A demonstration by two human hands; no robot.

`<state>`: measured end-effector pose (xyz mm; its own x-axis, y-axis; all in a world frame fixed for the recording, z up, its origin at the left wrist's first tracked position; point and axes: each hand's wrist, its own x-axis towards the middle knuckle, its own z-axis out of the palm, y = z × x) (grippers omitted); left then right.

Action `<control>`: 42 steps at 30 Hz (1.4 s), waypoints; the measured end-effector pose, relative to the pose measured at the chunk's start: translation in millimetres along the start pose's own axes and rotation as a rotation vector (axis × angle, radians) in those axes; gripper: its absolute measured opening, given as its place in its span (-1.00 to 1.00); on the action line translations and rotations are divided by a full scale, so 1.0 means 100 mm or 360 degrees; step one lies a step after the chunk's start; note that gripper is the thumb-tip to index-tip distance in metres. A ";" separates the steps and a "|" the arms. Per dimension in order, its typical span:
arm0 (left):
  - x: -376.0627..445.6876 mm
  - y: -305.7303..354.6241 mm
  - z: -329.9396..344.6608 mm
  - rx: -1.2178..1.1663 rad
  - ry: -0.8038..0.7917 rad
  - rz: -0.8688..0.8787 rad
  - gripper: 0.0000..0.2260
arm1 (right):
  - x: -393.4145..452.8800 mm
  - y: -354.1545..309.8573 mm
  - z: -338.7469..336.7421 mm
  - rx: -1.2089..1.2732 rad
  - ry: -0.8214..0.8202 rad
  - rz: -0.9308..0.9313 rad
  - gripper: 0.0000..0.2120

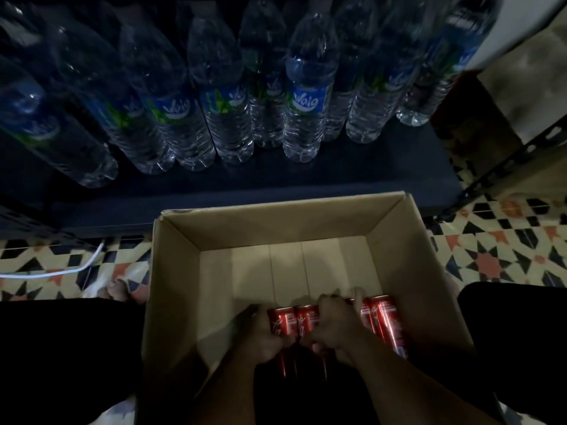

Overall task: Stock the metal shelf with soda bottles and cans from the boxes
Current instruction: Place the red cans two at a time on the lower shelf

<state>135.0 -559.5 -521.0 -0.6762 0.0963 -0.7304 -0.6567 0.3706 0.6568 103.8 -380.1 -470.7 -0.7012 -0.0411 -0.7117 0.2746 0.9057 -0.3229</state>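
Near, inside the cardboard box (pixel 306 222), against its near wall: a row of slim red soda cans (pixel 387 320) lying on the box floor. Left hand (pixel 264 335) curled around the can at the left end of the row; right hand (pixel 333 325) curled over the cans in the middle, fingers bent over their tops. Two more cans untouched toward the right wall. Rest of the box floor bare, up to the far wall.

Probably the step in hand: lifting cans out for the shelf. To do it well, better to take only what each hand closes on firmly, since slim cans slip easily against each other; to raise them straight up past the near wall; to keep them upright before setting down.

Farther, beyond the far edge of the box: the dark metal shelf (pixel 276 182), with clear water bottles (pixel 308 99) standing in rows toward its back. Free strip along the front edge of the shelf, a likely place for the cans. Patterned floor tiles (pixel 506 250) at both sides, and a white cable (pixel 61 271) at the left.
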 end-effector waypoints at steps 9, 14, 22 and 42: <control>-0.33 0.64 -0.23 -0.0463 0.0133 0.0363 -0.64 | -0.15 -0.16 -0.35 0.0599 0.0514 -0.0162 -0.30; -0.69 1.29 -0.50 -0.0512 0.0211 0.0769 -0.51 | -0.49 -0.46 -1.01 0.0726 0.0830 -0.0500 -0.30; -1.47 2.47 -0.88 -0.0567 0.0390 0.1452 -0.54 | -1.29 -1.02 -2.10 0.0838 0.1415 -0.1017 -0.24; -2.56 4.28 -1.89 -0.0478 0.0430 0.2126 -0.59 | -2.27 -2.31 -3.70 0.0800 0.1932 -0.1510 -0.20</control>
<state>-35.8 -600.7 -17.4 -0.8605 0.0238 0.5089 0.5062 -0.0723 0.8594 -44.3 -424.3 -3.6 -0.7471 0.0849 0.6593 -0.5321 0.5179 -0.6698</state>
